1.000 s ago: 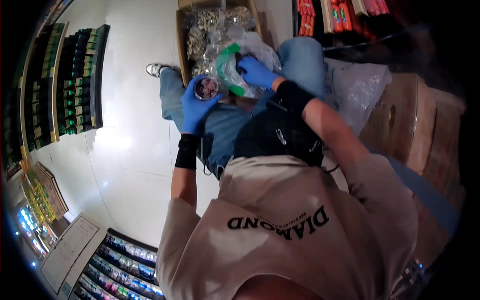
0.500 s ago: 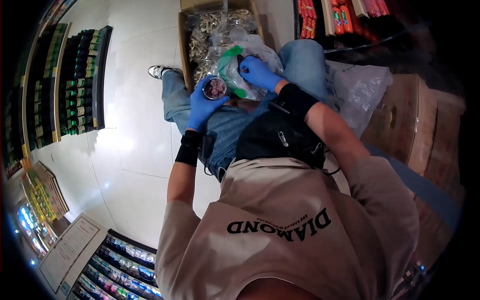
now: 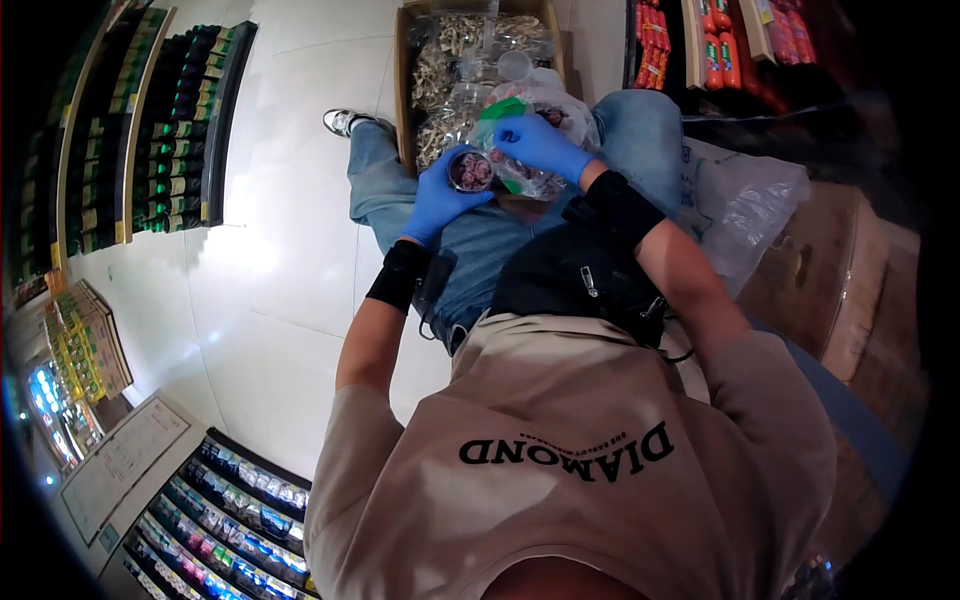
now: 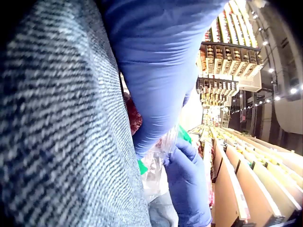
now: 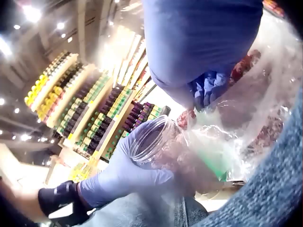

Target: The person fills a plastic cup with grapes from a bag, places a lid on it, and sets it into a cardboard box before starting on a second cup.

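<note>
In the head view my left hand (image 3: 437, 205) grips a clear round jar (image 3: 470, 171) with dark red, crinkled pieces inside. The jar's open mouth (image 5: 150, 138) shows in the right wrist view. Just right of it, my gloved right hand (image 3: 545, 146) hangs over a clear plastic bag (image 3: 572, 122) with a green patch and similar pieces. In the right wrist view its fingers (image 5: 208, 87) are curled, close above one reddish piece (image 5: 186, 118) near the jar's rim; whether they pinch anything is hidden.
A cardboard box (image 3: 405, 120) of pale dried goods and clear containers stands between the legs. A white plastic bag (image 3: 740, 205) lies by large cartons (image 3: 800, 270) at the right. Bottle shelves (image 3: 180, 130) stand left, and red packages (image 3: 722, 60) are at upper right.
The head view has shifted, so the scene sits further right. My right hand has moved left over the bag, closer to the jar, which stays in my left hand.
</note>
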Action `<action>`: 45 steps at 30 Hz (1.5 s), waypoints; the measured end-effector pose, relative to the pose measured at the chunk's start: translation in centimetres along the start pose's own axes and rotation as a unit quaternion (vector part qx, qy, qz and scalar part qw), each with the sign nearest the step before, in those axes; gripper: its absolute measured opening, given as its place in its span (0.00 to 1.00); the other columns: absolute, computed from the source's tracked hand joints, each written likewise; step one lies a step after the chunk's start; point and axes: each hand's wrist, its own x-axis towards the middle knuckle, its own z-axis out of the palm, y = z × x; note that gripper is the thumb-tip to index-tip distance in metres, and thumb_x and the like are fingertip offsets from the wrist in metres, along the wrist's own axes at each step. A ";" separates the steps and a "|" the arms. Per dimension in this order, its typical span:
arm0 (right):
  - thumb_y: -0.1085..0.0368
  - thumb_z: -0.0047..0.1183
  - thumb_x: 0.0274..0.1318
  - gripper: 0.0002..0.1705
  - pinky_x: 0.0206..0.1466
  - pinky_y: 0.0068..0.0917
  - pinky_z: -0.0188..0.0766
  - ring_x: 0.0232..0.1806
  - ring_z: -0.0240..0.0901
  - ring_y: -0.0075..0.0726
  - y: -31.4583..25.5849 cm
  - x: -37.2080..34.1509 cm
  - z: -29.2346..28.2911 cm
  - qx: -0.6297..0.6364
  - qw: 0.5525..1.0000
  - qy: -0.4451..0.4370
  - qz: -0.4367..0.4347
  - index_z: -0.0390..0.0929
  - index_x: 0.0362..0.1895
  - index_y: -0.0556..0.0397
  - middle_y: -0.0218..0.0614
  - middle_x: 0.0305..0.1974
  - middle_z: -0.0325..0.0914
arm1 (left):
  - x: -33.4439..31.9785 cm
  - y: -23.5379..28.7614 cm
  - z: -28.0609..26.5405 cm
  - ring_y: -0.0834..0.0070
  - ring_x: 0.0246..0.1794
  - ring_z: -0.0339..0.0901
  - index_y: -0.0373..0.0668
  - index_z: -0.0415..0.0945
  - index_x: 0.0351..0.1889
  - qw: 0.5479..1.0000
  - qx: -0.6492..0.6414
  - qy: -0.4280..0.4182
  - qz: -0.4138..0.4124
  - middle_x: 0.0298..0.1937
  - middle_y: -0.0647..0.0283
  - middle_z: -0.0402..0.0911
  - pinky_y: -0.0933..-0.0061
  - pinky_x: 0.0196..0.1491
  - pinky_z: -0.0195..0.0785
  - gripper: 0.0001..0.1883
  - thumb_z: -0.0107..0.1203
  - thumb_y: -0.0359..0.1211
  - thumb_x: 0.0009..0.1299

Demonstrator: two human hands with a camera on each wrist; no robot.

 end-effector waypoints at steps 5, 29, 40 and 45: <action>0.65 0.62 0.60 0.10 0.42 0.31 0.77 0.35 0.81 0.28 3.6 -0.4 1.1 0.031 0.999 -0.028 -0.011 0.82 0.42 0.57 0.38 0.33 0.84 | 0.2 0.0 -0.1 0.71 0.55 0.81 0.35 0.75 0.60 1.000 -0.005 -0.008 0.004 0.53 0.54 0.84 0.67 0.61 0.74 0.41 0.81 0.35 0.48; 0.66 0.66 0.57 0.17 0.49 0.25 0.76 0.42 0.80 0.24 -3.6 0.1 0.4 0.116 0.988 -0.077 -0.074 0.83 0.51 0.53 0.32 0.44 0.85 | 0.4 1.1 -0.2 0.74 0.58 0.78 0.33 0.69 0.67 0.998 0.023 -0.049 -0.011 0.58 0.57 0.81 0.69 0.63 0.72 0.44 0.80 0.34 0.52; 0.74 0.50 0.54 0.18 0.55 0.34 0.75 0.45 0.83 0.41 -3.9 -0.4 1.0 0.064 0.987 -0.112 -0.100 0.84 0.48 0.55 0.42 0.43 0.86 | 0.3 0.3 -0.1 0.70 0.55 0.81 0.34 0.72 0.63 0.999 0.024 -0.030 -0.002 0.54 0.53 0.83 0.67 0.60 0.74 0.43 0.80 0.36 0.50; 0.75 0.49 0.53 0.18 0.54 0.35 0.74 0.46 0.82 0.42 -3.5 0.2 1.0 0.096 0.971 -0.209 -0.059 0.84 0.48 0.54 0.46 0.44 0.85 | 0.2 0.2 -0.2 0.70 0.55 0.81 0.35 0.72 0.63 0.999 0.035 -0.031 0.002 0.54 0.54 0.83 0.66 0.60 0.74 0.42 0.80 0.36 0.50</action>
